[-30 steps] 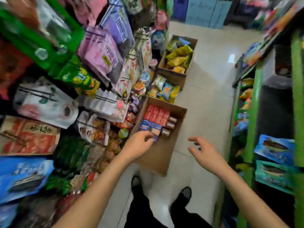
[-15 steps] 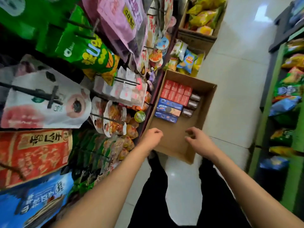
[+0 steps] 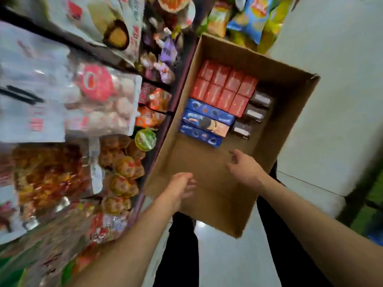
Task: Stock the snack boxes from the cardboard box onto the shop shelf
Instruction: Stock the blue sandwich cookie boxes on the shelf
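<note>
**Reaching into the box for stock**

Both hands hover over the bare near half of the box, left hand and right hand loosely spread, holding nothing. The blue packs lie nearest, red packs behind. Next, I judge: grasp a blue pack. Hanging bags crowd the shelf on the left.

— How's the light?
— Even and fairly bright; the pale floor looks washed out at two o'clock, with a small glint at six.
— Sharpness?
— The snack bags at nine o'clock are smeared with motion blur. The cardboard box is clearest, centre frame.
— Distortion?
— Wide-angle stretching bends the edges; the corners go dark.
</note>
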`<state>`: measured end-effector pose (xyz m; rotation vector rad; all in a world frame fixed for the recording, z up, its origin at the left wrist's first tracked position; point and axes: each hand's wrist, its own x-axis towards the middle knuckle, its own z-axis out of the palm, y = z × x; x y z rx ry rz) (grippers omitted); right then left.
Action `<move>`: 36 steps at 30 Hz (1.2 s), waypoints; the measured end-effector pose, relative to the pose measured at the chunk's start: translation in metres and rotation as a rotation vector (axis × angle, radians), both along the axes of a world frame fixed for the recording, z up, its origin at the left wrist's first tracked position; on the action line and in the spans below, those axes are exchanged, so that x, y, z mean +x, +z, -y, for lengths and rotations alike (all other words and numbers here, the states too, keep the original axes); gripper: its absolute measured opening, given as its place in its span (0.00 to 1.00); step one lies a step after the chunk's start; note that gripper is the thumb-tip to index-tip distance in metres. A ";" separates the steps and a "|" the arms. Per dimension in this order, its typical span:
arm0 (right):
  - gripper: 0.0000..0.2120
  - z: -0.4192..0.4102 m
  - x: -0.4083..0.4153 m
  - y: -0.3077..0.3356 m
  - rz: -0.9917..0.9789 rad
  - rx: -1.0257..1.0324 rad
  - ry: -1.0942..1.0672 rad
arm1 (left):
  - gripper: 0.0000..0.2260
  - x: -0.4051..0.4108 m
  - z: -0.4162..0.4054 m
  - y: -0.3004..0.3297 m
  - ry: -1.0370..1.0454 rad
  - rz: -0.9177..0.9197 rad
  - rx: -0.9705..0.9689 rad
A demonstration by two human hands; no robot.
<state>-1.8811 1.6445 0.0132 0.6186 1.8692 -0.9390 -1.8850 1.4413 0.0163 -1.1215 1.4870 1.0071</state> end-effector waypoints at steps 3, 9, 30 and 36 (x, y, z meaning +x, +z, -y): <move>0.26 -0.016 -0.042 -0.077 -0.105 0.037 0.136 | 0.05 -0.010 -0.023 -0.083 0.143 0.010 0.008; 0.29 -0.001 -0.125 -0.193 -0.359 0.085 0.424 | 0.13 -0.052 -0.058 -0.209 0.352 -0.067 0.036; 0.47 0.017 -0.143 -0.280 -0.208 0.046 0.405 | 0.17 -0.065 -0.048 -0.297 0.674 -0.124 0.039; 0.42 0.026 -0.134 -0.293 -0.021 -0.040 0.323 | 0.21 -0.046 -0.043 -0.306 0.767 -0.154 0.074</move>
